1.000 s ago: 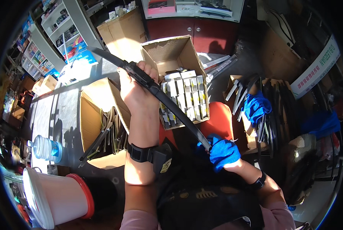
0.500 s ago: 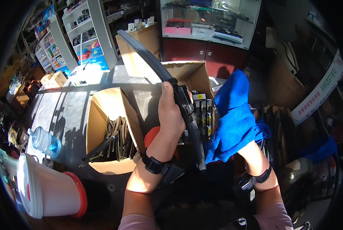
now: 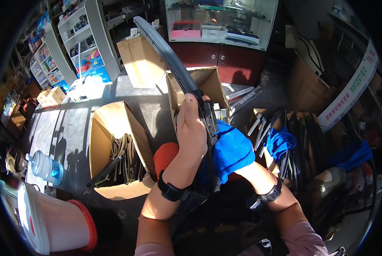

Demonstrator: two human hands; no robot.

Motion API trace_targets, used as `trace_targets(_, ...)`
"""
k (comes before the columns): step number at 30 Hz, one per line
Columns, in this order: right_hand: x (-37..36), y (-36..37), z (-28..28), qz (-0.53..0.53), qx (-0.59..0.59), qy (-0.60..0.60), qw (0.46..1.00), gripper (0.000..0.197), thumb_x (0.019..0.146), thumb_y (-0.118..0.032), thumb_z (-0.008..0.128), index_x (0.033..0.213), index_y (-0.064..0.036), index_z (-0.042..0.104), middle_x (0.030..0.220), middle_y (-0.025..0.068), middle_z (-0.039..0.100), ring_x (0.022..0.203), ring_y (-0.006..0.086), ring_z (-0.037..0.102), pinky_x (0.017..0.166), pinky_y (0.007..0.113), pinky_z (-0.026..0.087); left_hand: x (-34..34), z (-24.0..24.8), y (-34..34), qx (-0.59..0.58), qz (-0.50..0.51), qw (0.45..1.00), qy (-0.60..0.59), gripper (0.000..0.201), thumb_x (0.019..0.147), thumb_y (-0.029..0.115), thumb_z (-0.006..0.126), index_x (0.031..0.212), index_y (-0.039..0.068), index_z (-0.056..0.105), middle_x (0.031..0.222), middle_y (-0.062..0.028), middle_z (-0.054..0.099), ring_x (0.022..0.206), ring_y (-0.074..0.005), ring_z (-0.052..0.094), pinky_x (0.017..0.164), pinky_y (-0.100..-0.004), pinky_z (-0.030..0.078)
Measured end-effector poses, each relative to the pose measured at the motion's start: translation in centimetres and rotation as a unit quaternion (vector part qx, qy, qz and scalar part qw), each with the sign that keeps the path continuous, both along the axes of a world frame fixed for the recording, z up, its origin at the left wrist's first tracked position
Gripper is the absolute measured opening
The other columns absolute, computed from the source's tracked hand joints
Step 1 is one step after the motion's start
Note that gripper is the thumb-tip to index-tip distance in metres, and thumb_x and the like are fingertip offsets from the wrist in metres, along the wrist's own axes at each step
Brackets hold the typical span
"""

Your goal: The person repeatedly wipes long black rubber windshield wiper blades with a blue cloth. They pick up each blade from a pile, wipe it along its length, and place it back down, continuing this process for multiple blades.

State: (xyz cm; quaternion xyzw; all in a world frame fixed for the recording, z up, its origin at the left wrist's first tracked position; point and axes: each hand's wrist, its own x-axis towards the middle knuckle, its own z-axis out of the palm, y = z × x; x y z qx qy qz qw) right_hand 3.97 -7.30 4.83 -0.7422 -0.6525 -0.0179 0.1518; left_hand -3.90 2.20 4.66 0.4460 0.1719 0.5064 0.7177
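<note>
A long black wiper blade (image 3: 166,52) slants across the middle, its upper end pointing up and to the left. My left hand (image 3: 191,128) is closed around it near its central connector, thumb lying along it. A blue cloth (image 3: 232,149) covers my right hand (image 3: 247,171) past the wrist, so its fingers are hidden. The cloth is pressed against the blade just below the connector and hides part of its lower half.
An open cardboard box (image 3: 101,141) of used wiper blades stands at the left, another box (image 3: 208,81) beyond my hands. More blades and a second blue cloth (image 3: 280,143) lie at the right. A white bucket (image 3: 58,217) and a water jug (image 3: 48,167) stand at the left.
My right hand with the blue cloth has come down and left, from beside the wiper blade onto its lower half. My left hand keeps its hold; the view has shifted slightly.
</note>
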Motion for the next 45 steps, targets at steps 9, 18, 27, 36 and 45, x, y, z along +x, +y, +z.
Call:
trace_targets(9,-0.8,0.1,-3.1,-0.081,0.027,-0.066,0.994,0.016,0.074,-0.011,0.059,0.089,-0.0068,0.064,0.085,0.0114,0.063,0.082,0.0279,0.062,0.071,0.033,0.051,1.6,-1.5,-0.5,0.019,0.068,0.997,-0.013,0.046,0.099,0.043,0.039,0.101,0.0,0.056,0.087,-0.0041,0.057,0.075,-0.01,0.054,0.071,-0.023,0.045)
trace_targets(18,1.6,-0.3,-7.3,0.047,0.164,0.224,0.96,0.02,0.086,-0.02,0.059,0.095,-0.0023,0.056,0.089,0.0104,0.06,0.082,0.021,0.06,0.073,0.032,0.05,1.4,-2.7,-0.1,-0.011,0.013,0.999,-0.041,0.046,0.099,0.042,0.037,0.107,0.001,0.054,0.093,-0.0037,0.057,0.082,-0.0064,0.052,0.073,-0.0193,0.044)
trace_targets(27,0.7,1.5,-3.1,-0.137,0.149,-0.116,0.972,0.03,0.075,-0.008,0.063,0.103,0.002,0.056,0.094,0.0202,0.058,0.066,0.0305,0.06,0.058,0.034,0.049,1.9,-4.1,-0.4,0.047,0.034,0.998,0.022,0.041,0.1,0.039,0.038,0.1,0.002,0.054,0.078,0.0001,0.05,0.067,-0.0059,0.044,0.061,-0.0206,0.037)
trace_targets(36,3.7,2.5,-2.4,-0.034,0.079,0.024,0.996,0.015,0.075,-0.014,0.06,0.077,0.0003,0.063,0.08,0.02,0.059,0.075,0.0327,0.061,0.062,0.037,0.05,1.7,-2.5,-2.0,0.28,0.119,0.948,0.095,0.022,0.101,0.022,0.037,0.097,0.003,0.047,0.076,-0.001,0.04,0.067,-0.0094,0.037,0.061,-0.0238,0.033)
trace_targets(45,1.0,0.2,-0.3,0.015,0.042,0.046,0.998,0.016,0.074,-0.015,0.06,0.07,0.0003,0.06,0.077,0.0195,0.058,0.076,0.0348,0.059,0.065,0.038,0.049,1.3,-3.7,-1.1,0.205,0.098,0.973,0.038,0.032,0.102,0.028,0.033,0.105,0.001,0.05,0.079,-0.0005,0.044,0.069,-0.0077,0.04,0.061,-0.0238,0.035)
